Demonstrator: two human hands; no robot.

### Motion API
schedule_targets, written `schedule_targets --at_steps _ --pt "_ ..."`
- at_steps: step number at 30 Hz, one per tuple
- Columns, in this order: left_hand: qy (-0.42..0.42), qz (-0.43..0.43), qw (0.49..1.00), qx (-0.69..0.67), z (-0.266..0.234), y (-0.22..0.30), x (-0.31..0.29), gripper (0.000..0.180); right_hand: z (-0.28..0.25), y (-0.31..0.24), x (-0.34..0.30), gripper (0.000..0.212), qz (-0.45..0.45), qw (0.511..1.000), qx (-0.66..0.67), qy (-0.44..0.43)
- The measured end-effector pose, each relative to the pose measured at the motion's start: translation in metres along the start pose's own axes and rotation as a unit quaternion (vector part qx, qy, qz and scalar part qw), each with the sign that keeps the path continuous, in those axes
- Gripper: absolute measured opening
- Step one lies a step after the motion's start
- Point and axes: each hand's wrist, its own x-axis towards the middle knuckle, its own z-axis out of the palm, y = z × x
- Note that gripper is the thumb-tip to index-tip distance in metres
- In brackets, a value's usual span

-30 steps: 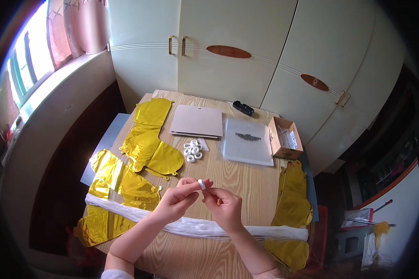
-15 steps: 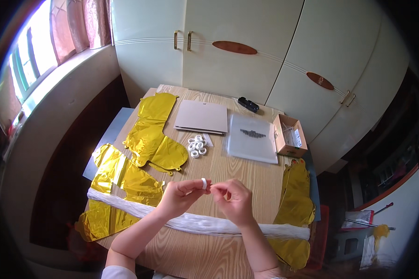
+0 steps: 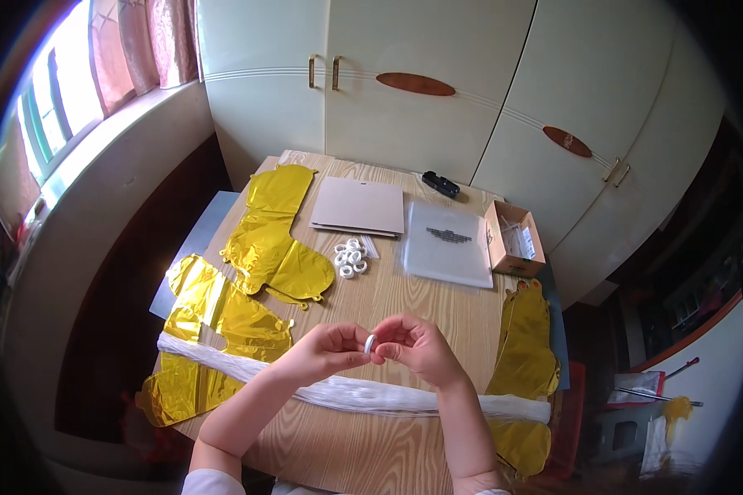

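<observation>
White ring [image 3: 370, 345]: pinched by your left hand [image 3: 328, 350]; right hand [image 3: 421, 350] at its edge, grip unclear. Apparent step: fingering it; next likely needs light touch.

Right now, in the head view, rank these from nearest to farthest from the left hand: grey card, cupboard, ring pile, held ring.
1. Held ring: touching the left hand.
2. Ring pile: beyond, on the table.
3. Grey card: behind the pile.
4. Cupboard: past the table.
</observation>
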Motion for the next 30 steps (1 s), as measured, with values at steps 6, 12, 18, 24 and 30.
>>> schedule_targets --at_steps 6,12,18,24,30 --pt "-0.018 -0.026 0.999 -0.009 0.002 0.004 -0.002 0.015 -0.002 0.003 0.0 0.021 0.008 0.998 0.056 -0.024" --pt "-0.068 0.013 0.997 -0.044 -0.008 -0.006 -0.001 0.03 0.003 0.005 -0.001 0.022 0.017 0.999 0.037 -0.018" --pt "-0.085 0.03 0.995 -0.039 -0.006 -0.004 0.001 0.033 -0.005 -0.003 -0.004 0.028 -0.026 0.996 -0.066 -0.047" --pt "-0.076 0.023 0.997 -0.025 -0.008 -0.008 0.002 0.033 -0.005 0.003 -0.002 0.025 0.0 0.995 -0.077 -0.067" --pt "-0.002 0.042 0.999 0.01 -0.006 -0.007 0.003 0.03 -0.008 0.002 -0.003 0.016 0.005 0.994 -0.098 -0.037"
